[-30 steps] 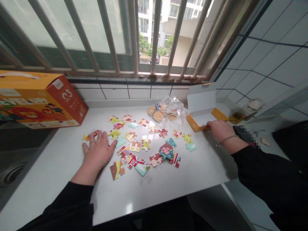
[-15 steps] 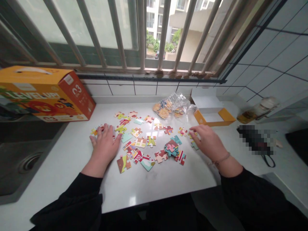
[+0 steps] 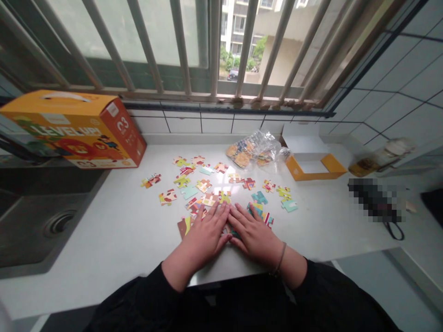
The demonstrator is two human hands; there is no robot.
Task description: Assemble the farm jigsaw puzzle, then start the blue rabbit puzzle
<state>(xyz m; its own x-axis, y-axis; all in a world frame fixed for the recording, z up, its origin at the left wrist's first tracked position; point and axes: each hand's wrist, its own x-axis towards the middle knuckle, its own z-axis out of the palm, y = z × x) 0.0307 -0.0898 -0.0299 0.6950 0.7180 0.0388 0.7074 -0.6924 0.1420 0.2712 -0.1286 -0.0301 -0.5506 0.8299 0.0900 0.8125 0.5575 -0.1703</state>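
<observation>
My left hand [image 3: 209,229] and my right hand [image 3: 254,230] lie palm down side by side, fingertips together, over the nearest jigsaw pieces. Fingers on both are stretched out flat. Beneath them the covered pieces are mostly hidden; a brown and green piece [image 3: 184,227] peeks out at the left, and a red-striped piece [image 3: 268,219] at the right. Beyond the fingertips several loose jigsaw pieces are scattered, among them a pale teal piece [image 3: 189,192], a teal piece [image 3: 259,198] and a cow-patterned piece [image 3: 168,197].
At the back stands a clear plastic bag [image 3: 254,150] of pieces, beside an opened yellow box [image 3: 314,170]. An orange carton [image 3: 74,131] is at the left, above a sink [image 3: 34,221]. A bottle [image 3: 380,157] and a blurred dark object [image 3: 375,200] are at the right.
Both hands have moved inward from the two sides of the scattered pieces and now meet over the near ones. Pieces formerly under the left hand are uncovered. The view has shifted slightly.
</observation>
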